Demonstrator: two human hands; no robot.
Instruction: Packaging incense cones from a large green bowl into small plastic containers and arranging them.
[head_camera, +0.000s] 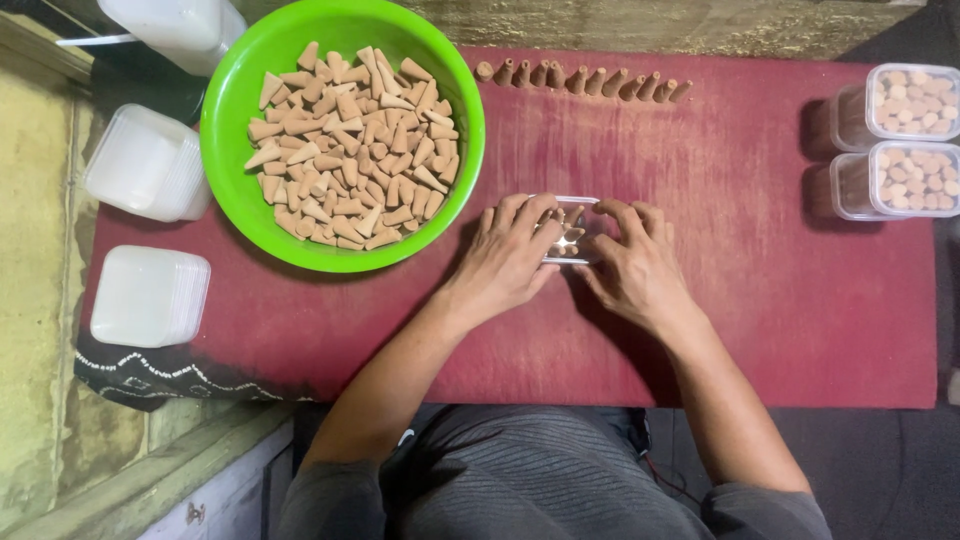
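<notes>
A small clear plastic box with tan cones inside sits on the red cloth in the middle. My left hand rests on its left side with fingers curled over the rim. My right hand holds its right side, fingers reaching over the top. Both hands hide most of the box. A big green bowl full of tan cones stands just left of my left hand.
A row of cones stands along the cloth's far edge. Two filled clear boxes sit at the right. Stacks of white lids and empty boxes lie at the left, with a white container behind.
</notes>
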